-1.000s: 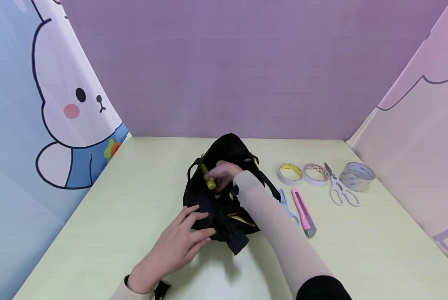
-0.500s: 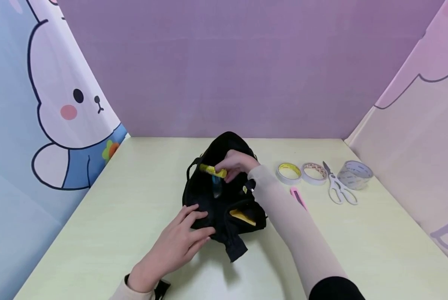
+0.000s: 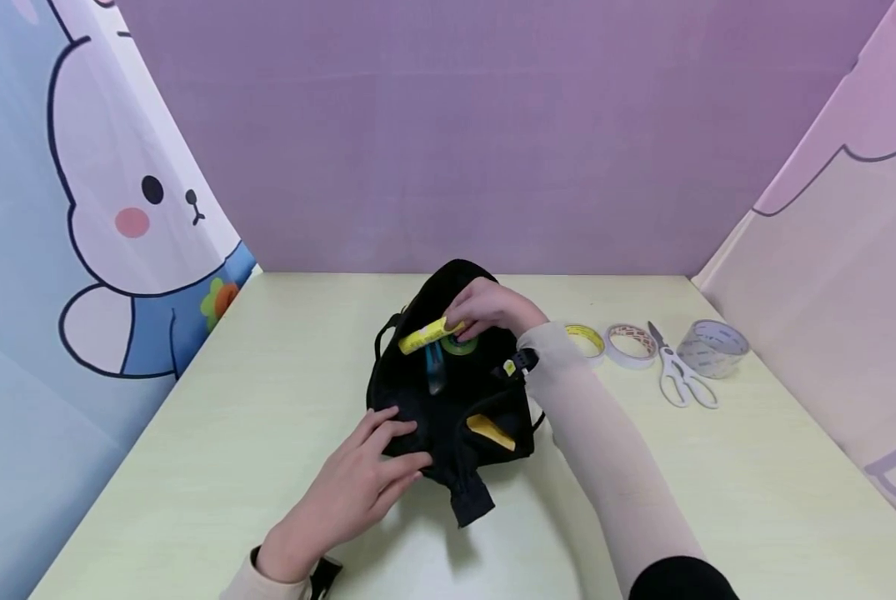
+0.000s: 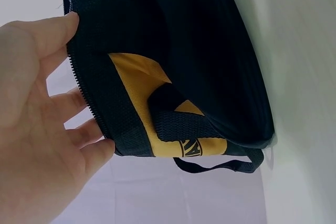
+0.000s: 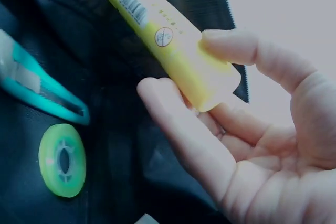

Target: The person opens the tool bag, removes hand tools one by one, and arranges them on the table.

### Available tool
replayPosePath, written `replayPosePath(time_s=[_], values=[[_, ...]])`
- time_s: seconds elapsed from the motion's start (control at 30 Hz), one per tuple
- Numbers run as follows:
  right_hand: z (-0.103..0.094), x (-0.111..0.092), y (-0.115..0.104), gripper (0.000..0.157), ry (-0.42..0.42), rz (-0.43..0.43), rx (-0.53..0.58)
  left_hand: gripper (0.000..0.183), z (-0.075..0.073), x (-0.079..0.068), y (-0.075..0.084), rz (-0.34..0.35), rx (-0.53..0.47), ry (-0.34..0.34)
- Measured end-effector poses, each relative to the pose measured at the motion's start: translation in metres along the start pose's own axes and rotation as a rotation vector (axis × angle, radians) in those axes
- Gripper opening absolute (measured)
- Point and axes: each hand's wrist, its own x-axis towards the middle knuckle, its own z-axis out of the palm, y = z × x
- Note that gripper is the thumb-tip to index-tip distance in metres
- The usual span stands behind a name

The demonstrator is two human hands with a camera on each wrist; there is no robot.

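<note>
A black zip bag [image 3: 448, 417] with yellow patches lies with its mouth agape on the table. My left hand [image 3: 353, 483] holds its near left rim; in the left wrist view fingertips lie on both sides of the zipper edge. Over the opening, my right hand [image 3: 493, 307] pinches a yellow glue stick [image 5: 168, 40] between thumb and fingers, tilted and clear of the bag's floor. Inside the bag lie a teal utility knife [image 5: 44, 87] and a small green roll of tape [image 5: 63, 161], below the right hand.
Right of the bag stand two tape rolls, one yellow-cored [image 3: 586, 340] and one with a patterned core [image 3: 631, 346]. Beyond them are white-handled scissors [image 3: 683, 379] and a wide clear tape roll [image 3: 713, 350]. A purple wall [image 3: 448, 142] borders the table's back.
My right hand has risen and moved right and away inside the bag's mouth, lifting the glue stick. The utility knife and green tape have come into sight. My left hand stays put.
</note>
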Motion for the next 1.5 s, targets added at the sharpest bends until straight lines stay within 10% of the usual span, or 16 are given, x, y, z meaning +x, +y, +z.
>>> replayPosePath(time_s=[1.2, 1.5], values=[[-0.081, -0.067, 0.039, 0.032, 0.255, -0.378, 0.803, 0.047, 0.009, 0.012, 0.002, -0.031, 0.007, 0.013], [-0.101, -0.088, 0.064, 0.027, 0.319, -0.392, 0.832, 0.044, 0.008, 0.012, 0.003, -0.024, 0.000, 0.020]])
